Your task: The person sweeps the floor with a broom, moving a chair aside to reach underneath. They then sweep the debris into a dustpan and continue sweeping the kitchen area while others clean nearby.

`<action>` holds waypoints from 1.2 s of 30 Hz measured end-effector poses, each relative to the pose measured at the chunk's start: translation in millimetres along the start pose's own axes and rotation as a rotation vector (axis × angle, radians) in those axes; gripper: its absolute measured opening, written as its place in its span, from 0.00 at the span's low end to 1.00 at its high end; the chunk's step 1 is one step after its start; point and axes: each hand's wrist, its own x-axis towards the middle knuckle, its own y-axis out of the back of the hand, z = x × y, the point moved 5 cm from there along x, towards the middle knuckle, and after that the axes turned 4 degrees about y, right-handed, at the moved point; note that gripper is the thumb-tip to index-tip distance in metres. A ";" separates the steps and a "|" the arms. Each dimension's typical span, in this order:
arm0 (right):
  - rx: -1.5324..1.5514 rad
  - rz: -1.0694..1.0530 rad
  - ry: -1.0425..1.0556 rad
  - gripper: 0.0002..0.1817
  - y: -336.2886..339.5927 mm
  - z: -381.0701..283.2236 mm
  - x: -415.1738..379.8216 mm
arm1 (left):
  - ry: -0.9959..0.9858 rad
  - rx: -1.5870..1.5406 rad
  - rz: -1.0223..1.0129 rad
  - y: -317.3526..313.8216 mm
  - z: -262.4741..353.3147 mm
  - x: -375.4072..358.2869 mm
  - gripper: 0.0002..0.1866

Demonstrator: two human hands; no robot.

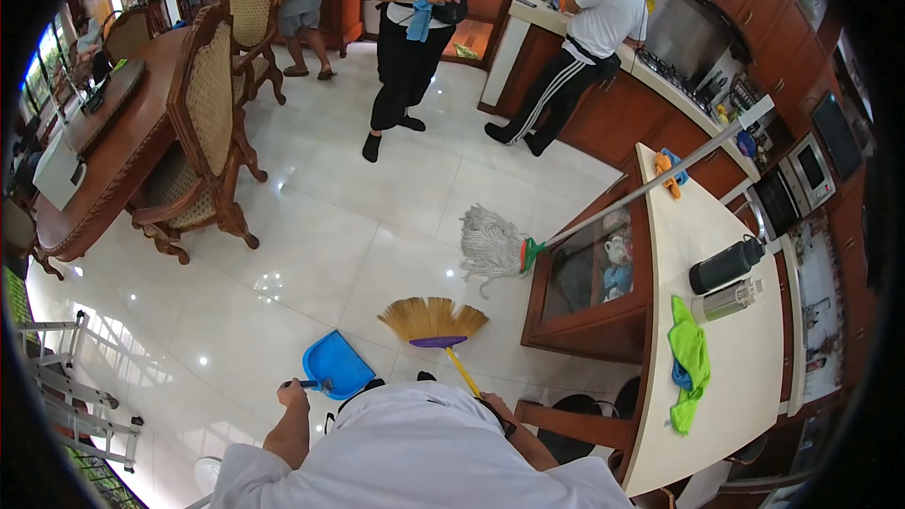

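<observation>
My left hand (294,396) is closed around the short handle of a blue dustpan (344,363), held low over the tiled floor on my left. On the other side, my right hand (498,407) grips the yellow stick of a broom (436,320). Its straw bristles fan out ahead of me from a purple collar, a short way right of the dustpan. Beyond the broom, a string mop (495,243) with a green and red clamp has its pole leaning against the counter.
A counter (726,358) on my right bears a green cloth (690,363), a dark bottle (726,266) and a clear bottle (728,302). Carved chairs (203,123) and a wooden table (118,160) stand left. A ladder (80,396) is near left. Several people stand at the back.
</observation>
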 end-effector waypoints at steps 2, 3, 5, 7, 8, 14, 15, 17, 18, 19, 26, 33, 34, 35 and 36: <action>-0.027 -0.003 0.006 0.27 2.1 -4.0 1.2 | -0.003 -0.015 -0.002 0.4 1.3 1.4 0.13; -0.026 -0.006 0.029 0.26 3.4 -5.4 0.9 | -0.013 0.001 0.004 0.3 -0.1 5.1 0.12; -0.031 -0.017 0.050 0.26 2.9 -0.4 1.4 | -0.013 0.019 0.015 5.1 0.4 -1.8 0.12; 0.018 -0.022 0.080 0.26 -1.4 1.9 5.7 | 0.046 -0.053 -0.015 7.5 7.2 -8.4 0.11; 0.019 -0.026 0.083 0.26 -4.7 5.6 8.6 | 0.046 -0.054 -0.010 8.0 4.8 -6.2 0.11; 0.005 0.017 -0.037 0.22 8.3 -12.1 -13.0 | 0.027 -0.071 -0.037 3.6 5.7 -6.0 0.10; 0.005 0.018 -0.010 0.23 8.1 -11.3 -11.5 | 0.043 -0.107 -0.040 4.8 9.7 -13.6 0.08; 0.008 0.018 0.019 0.23 7.8 -9.2 -7.4 | 0.056 -0.143 -0.041 3.4 12.9 -22.6 0.08; 0.024 0.006 -0.025 0.24 7.3 -6.7 -6.0 | 0.069 -0.155 -0.037 1.8 12.9 -24.9 0.08; 0.039 -0.006 -0.069 0.24 6.1 -4.0 -5.2 | 0.082 -0.166 -0.033 1.2 12.3 -24.7 0.07; 0.022 -0.100 -0.006 0.26 -4.3 13.0 14.4 | 0.110 -0.196 -0.100 -1.7 12.5 -33.2 0.07; 0.104 -0.043 -0.042 0.28 -2.6 22.3 21.0 | 0.119 -0.169 -0.136 2.4 19.6 -48.2 0.07; 0.087 -0.055 -0.022 0.27 -3.3 22.3 22.3 | 0.112 -0.169 -0.145 0.3 16.7 -45.0 0.06; 0.086 -0.056 -0.020 0.27 -3.8 23.0 23.6 | 0.106 -0.170 -0.153 -1.5 13.6 -41.7 0.06; 0.106 -0.052 -0.039 0.27 -3.7 23.4 24.2 | 0.106 -0.171 -0.151 -2.9 10.0 -37.9 0.06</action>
